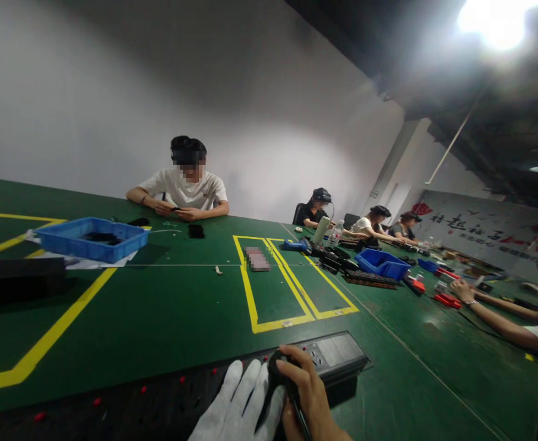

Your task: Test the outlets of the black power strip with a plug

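Note:
At the bottom of the view, my left hand (239, 404) wears a white glove. Its fingers are stretched out over a long black power strip (126, 398) with sockets and red buttons. My right hand (312, 398) is bare and closed around a black object with a rounded head (277, 365) and a thin, cord-like lower part. The object's exact kind I cannot make out. The gloved fingers lie right beside its head; whether they touch it is unclear.
Across the green table (181, 300) sits a person (186, 190) handling something small and dark. A blue tray (92, 245) stands left. Yellow tape frames a phone-like slab (257, 258). Tools and a blue bin (382, 264) lie right, where another person's hand (462, 290) reaches in.

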Available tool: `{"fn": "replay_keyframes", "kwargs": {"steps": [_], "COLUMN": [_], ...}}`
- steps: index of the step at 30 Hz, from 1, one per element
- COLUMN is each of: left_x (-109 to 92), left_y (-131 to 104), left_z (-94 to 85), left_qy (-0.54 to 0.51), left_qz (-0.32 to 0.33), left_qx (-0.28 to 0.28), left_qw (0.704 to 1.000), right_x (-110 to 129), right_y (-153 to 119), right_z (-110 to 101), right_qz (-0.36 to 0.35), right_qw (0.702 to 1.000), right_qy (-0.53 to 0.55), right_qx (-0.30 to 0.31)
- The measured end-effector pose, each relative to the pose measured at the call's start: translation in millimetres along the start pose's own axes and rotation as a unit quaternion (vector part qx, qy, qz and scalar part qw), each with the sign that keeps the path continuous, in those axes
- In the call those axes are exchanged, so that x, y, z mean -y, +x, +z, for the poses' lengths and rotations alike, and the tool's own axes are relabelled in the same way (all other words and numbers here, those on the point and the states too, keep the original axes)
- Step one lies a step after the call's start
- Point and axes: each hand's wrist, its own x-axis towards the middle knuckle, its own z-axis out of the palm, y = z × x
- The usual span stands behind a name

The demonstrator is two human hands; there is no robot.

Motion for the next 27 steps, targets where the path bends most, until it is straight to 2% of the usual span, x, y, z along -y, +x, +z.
{"fn": "replay_keyframes", "kwargs": {"steps": [6, 11, 17, 22, 27], "left_x": [1.3, 0.0, -1.5, -0.2, 0.6], "left_y": [2.6, -1.7, -0.8, -0.4, -1.3], "left_z": [-1.9, 0.6, -0.2, -0.4, -0.6], "left_qy": [-0.009, 0.011, 0.009, 0.0, 0.001], "left_qz": [-0.003, 0.009, -0.002, 0.006, 0.01], "left_qx": [-0.023, 0.02, 0.0, 0.004, 0.03], "left_qw": [1.0, 1.0, 1.0, 1.0, 0.999], "right_x": [-2.5, -2.9, 1.4, 0.7, 0.3], "right_y": [-2.7, -1.6, 2.9, 2.2, 2.0], "right_z": [0.7, -0.3, -3.2, -3.7, -2.8], "right_qz": [0.009, -0.004, -0.008, -0.005, -0.003], "right_qw": [1.0, 1.0, 1.0, 1.0, 1.0], "right_qy": [0.004, 0.005, 0.006, -0.002, 0.003], "right_qx": [0.01, 0.016, 0.009, 0.012, 0.009]}}
